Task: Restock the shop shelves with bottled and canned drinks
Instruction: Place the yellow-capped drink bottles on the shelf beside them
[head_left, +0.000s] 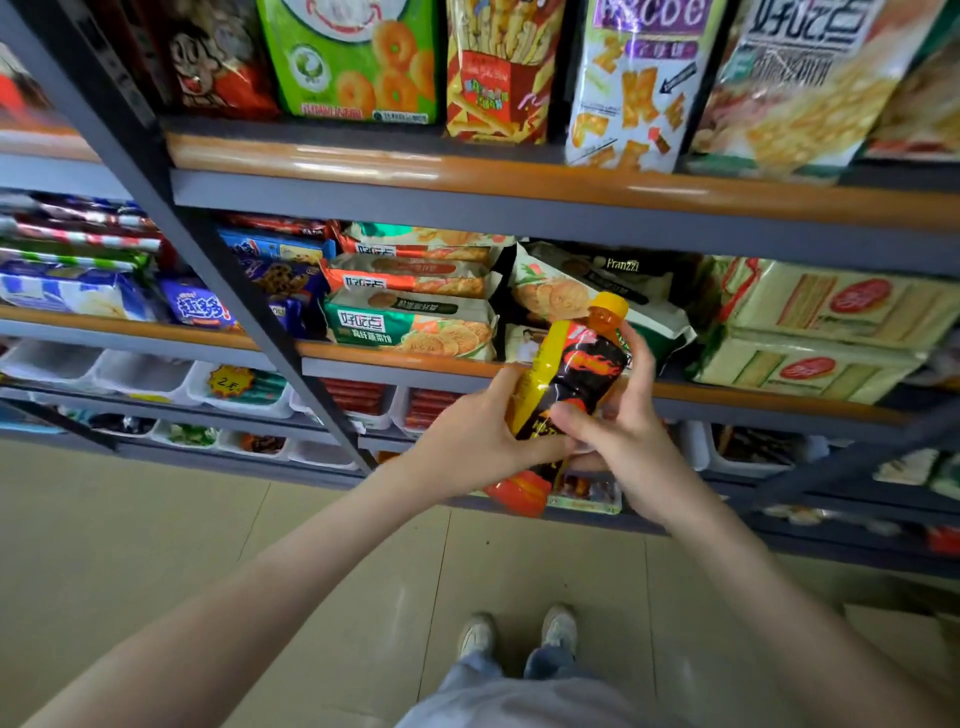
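An orange drink bottle (576, 374) with a yellow cap and a black-and-yellow label is held tilted at centre frame, cap toward the upper right. The left hand (467, 441) grips its lower body, and the right hand (628, 436) curls round the label. Behind it is a shelf (395, 362) of biscuit packs (410, 327). Snack bags (353, 57) line the top.

Top shelf (467, 174): upright snack bags (353, 57), side by side.
Middle shelf (395, 361): biscuit packs (410, 325) stacked flat; cracker packs (810, 332) stacked at right.
Lower shelf (249, 422): white trays (140, 374) in a row.
Floor (208, 545): beige tiles; my shoes (519, 631) stand on them.
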